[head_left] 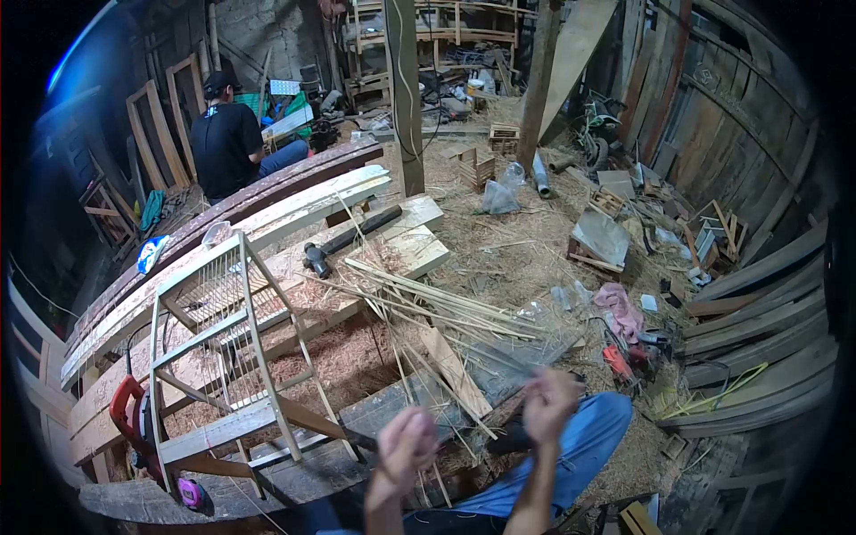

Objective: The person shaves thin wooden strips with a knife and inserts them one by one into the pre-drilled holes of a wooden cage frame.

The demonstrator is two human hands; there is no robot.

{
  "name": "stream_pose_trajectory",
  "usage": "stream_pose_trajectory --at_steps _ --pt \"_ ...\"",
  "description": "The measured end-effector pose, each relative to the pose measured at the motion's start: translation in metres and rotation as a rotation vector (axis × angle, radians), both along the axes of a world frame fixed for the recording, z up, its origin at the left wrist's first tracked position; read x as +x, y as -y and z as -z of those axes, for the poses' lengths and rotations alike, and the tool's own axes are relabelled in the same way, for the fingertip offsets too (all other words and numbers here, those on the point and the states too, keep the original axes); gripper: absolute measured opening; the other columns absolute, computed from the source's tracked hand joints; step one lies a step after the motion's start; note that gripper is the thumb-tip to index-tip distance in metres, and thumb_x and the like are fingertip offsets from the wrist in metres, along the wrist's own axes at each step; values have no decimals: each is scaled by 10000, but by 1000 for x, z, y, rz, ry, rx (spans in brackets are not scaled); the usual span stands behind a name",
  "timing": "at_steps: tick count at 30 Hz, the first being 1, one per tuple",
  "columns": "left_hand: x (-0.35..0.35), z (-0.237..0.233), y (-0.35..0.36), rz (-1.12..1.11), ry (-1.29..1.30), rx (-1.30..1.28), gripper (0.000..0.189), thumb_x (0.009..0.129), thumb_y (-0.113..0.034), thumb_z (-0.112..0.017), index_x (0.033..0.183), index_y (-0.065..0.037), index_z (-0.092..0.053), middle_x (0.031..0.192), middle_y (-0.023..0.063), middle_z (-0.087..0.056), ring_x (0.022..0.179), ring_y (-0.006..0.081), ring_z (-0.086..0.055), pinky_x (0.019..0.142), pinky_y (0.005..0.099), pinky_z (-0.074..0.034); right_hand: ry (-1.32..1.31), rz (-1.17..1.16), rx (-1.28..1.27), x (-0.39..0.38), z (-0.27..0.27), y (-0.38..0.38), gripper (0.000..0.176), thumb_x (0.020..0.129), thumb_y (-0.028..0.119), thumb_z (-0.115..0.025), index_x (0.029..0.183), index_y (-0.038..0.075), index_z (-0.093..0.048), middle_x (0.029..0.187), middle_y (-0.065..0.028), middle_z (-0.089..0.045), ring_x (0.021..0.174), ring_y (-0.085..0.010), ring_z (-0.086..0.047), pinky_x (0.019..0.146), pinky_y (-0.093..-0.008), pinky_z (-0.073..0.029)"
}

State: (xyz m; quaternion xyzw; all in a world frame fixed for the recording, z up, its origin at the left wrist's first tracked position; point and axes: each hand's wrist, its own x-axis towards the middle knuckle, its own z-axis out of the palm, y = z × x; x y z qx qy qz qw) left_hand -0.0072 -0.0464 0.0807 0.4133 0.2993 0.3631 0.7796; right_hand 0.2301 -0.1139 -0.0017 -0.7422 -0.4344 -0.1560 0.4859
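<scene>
My left hand is raised over the front edge of the dark workbench, its fingers curled; whatever it may hold is too blurred to make out. To the right, above my knee in blue jeans, my right hand is closed as well, with its contents hidden. A flat pale board and thin wooden strips lie just beyond my hands. Left of them stands a wooden frame strung with thin rods. A hammer rests on the planks behind.
A red tool and a pink tape measure are at the left. Another person sits at the back left. Wood shavings cover the floor, with a pink cloth and a red power tool at the right.
</scene>
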Motion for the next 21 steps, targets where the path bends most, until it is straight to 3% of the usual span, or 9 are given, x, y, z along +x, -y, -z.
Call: stream_pose_trajectory --at_steps 2,5,6,8,11,14,21 --pt "-32 -5 -2 63 -31 36 289 1082 -306 -475 985 -37 -517 647 -43 -349 492 43 -292 440 227 -229 -256 229 110 44 19 42 367 957 389 -686 997 26 -729 830 -112 -642 820 -317 -594 829 -418 -431" --pt "-13 5 -3 57 -25 -6 260 1092 -285 -470 990 -49 -506 655 -48 -337 497 46 -287 453 225 -225 -79 58 68 16 -26 32 448 982 441 -648 992 -2 -709 846 -116 -631 835 -316 -582 853 -443 -418" --pt "-1 18 -8 87 53 7 250 1097 -275 -469 989 -52 -504 661 -48 -337 498 47 -287 458 224 -227 -142 -10 7 8 -23 32 544 978 513 -632 1045 -24 -688 916 -121 -616 920 -306 -545 895 -426 -404" --pt "7 15 -5 95 70 -54 248 1105 -271 -467 980 -58 -496 674 -43 -351 500 49 -291 459 228 -239 -129 -135 -55 -10 -33 24 560 974 535 -622 1030 -18 -693 914 -125 -599 928 -308 -535 890 -426 -399" --pt "5 20 -7 69 43 -30 269 1108 -289 -468 966 -62 -489 679 -42 -357 499 50 -296 452 234 -253 -53 -186 52 -26 -33 4 469 930 498 -672 982 36 -735 828 -72 -636 824 -277 -567 841 -417 -382" --pt "7 20 -5 49 -4 -63 293 1110 -315 -466 955 -67 -484 676 -43 -358 499 48 -301 448 237 -264 -85 -267 -26 -36 -35 -1 426 913 456 -705 969 35 -739 813 -62 -639 815 -277 -564 834 -409 -381" --pt "2 17 -5 65 77 -69 260 1116 -276 -461 948 -79 -484 678 -52 -339 511 40 -291 449 227 -259 -71 -204 -52 -30 -39 9 374 836 406 -768 1002 70 -761 789 -41 -604 794 -246 -547 812 -390 -367"
